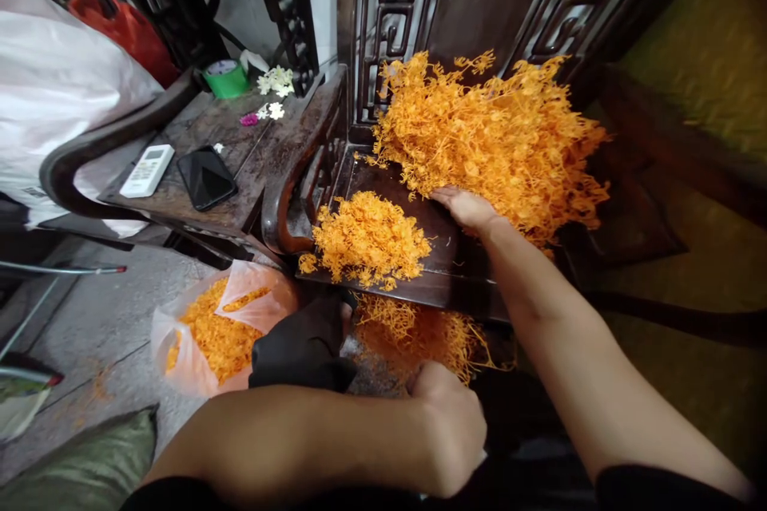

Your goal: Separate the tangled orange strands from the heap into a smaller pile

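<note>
A large heap of orange, thread-like blossoms (491, 136) rests on the dark wooden seat. My right hand (467, 207) reaches to its lower front edge with fingers stretched out, touching the seat or the blossoms there. To the left lies a smaller orange pile (371, 239) near the seat's front edge. My left hand (449, 415) is closed in a fist below the seat edge; what it holds, if anything, is hidden. Just beyond that fist, a mass of orange stalks (419, 331) sits lower down, partly covered by the seat.
A pink plastic bag (264, 287) holding loose orange petals stands on the floor. On the side table lie a white remote (148, 171), a black phone (207, 178), green tape (226, 80) and white flowers (276, 81). A curved wooden armrest (279, 215) borders the seat.
</note>
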`<state>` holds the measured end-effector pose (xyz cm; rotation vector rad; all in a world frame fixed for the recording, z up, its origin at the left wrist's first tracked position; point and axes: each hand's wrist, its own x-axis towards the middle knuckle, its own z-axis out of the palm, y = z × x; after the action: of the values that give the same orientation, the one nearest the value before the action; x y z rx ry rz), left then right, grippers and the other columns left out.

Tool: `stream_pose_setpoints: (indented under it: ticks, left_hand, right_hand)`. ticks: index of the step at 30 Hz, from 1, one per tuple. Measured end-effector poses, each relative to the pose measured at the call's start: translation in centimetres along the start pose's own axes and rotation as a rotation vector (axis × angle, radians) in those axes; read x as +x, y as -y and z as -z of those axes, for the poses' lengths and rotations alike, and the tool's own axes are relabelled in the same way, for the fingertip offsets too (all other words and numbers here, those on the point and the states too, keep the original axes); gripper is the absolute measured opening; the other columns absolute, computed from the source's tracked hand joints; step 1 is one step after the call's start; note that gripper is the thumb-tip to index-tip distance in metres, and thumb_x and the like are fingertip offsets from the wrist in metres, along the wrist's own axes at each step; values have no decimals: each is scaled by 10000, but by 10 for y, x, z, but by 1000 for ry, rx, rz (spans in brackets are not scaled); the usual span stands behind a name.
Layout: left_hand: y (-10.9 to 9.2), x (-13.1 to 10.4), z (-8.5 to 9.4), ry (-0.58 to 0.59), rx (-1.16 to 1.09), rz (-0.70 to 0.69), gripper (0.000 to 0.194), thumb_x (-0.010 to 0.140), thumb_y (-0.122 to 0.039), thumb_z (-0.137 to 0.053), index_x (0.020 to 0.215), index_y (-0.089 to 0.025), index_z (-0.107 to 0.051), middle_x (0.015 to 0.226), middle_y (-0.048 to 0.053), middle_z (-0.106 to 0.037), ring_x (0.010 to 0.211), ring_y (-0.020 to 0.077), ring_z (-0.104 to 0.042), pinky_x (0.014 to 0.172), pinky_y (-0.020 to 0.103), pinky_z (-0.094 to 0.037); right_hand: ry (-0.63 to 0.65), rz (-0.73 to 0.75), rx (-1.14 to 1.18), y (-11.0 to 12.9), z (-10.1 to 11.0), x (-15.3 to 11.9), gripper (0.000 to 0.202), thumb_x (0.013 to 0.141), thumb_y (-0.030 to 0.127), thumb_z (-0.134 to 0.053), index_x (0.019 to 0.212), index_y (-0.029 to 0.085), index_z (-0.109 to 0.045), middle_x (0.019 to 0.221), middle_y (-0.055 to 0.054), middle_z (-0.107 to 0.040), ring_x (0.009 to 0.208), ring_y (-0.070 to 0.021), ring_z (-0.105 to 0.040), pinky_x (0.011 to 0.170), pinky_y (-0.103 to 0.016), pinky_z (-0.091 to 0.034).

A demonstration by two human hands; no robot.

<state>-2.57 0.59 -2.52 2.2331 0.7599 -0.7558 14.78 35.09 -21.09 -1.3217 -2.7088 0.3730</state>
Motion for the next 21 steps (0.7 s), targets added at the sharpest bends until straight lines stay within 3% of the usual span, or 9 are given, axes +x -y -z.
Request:
stream_pose_setpoints:
  ticks: [6,10,15,17,21]
  left_hand:
    - [15,-14,3,26,0,-21,335,850,-34,-645,1146,-73,-799,1119,189,-791,1014,341,-766,741,440,-606]
    - [16,-17,-7,-21,27,22,291,879,-63,-642,1121,-79,-803,1101,172,-789,1029,333,-759,767,462,-611]
    - [9,-21,-14,-104,121,-46,197,859,-121,-711,1011,-76,-827,960,172,-769,898,312,-751,719,447,-603]
    - [7,-25,-14,-134,131,-50,196,842,-140,-738,1000,-71,-831,926,167,-755,883,326,-752,701,445,-601]
    - [5,-34,-14,-211,130,-51,216,866,-137,-705,1023,-64,-835,892,166,-752,873,336,-766,702,452,-608]
  right_hand:
    - [15,-56,-28,3,0,5,571,963,115,-407,1484,187,-631,1597,-107,-547,1495,-300,-510,1254,-497,-426]
    - [34,-67,-45,26,6,6,606,879,38,-460,1444,131,-660,1572,-137,-569,1469,-260,-547,1268,-410,-411]
    - [78,-68,-64,64,20,-4,668,799,-27,-488,1425,107,-677,1554,-121,-591,1469,-219,-550,1273,-325,-380]
    - [100,-92,-68,77,29,-12,656,796,-18,-505,1395,151,-709,1493,-93,-651,1395,-222,-621,1218,-306,-442]
    - [126,-176,-86,98,60,-27,537,770,26,-587,1215,227,-810,1161,-46,-821,1061,-224,-780,977,-256,-578]
